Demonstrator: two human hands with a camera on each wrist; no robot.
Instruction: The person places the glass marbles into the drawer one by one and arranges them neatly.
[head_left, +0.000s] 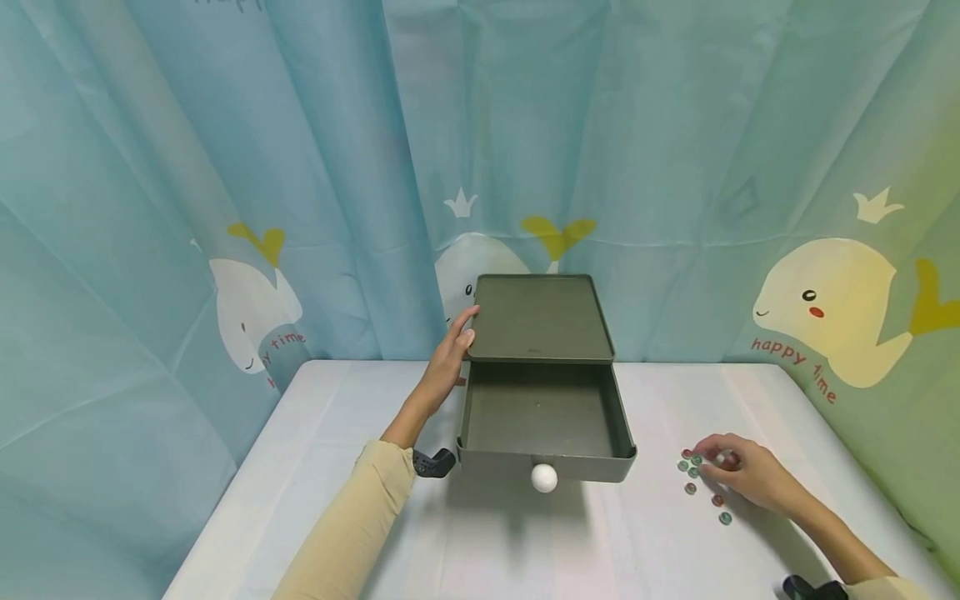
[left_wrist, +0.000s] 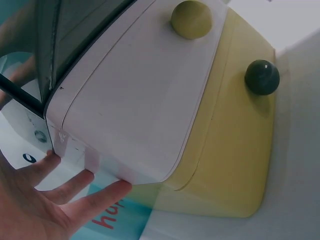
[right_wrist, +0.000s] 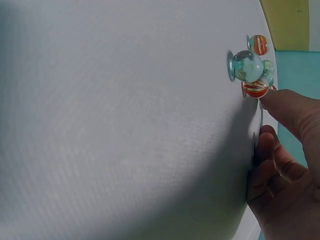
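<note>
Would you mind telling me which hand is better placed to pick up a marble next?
Probably the right hand: its fingertips already rest among the marbles on the table. The left hand rests against the drawer box, far away.

You will see a white cloth-covered table (head_left: pixel 315 500). A teal fabric curtain (head_left: pixel 300 125) hangs close behind its far edge and runs along its left and right edges. Beyond the far right corner the curtain carries a cream whale print (head_left: pixel 825 308) with a yellow tail, a white crown print (head_left: pixel 877 204) above it and red "happy time" lettering (head_left: pixel 795 358) below. A white whale print (head_left: pixel 251 312) sits beyond the far left corner. Behind the middle of the far edge you will find a third whale print (head_left: pixel 457 267), partly hidden.
</note>
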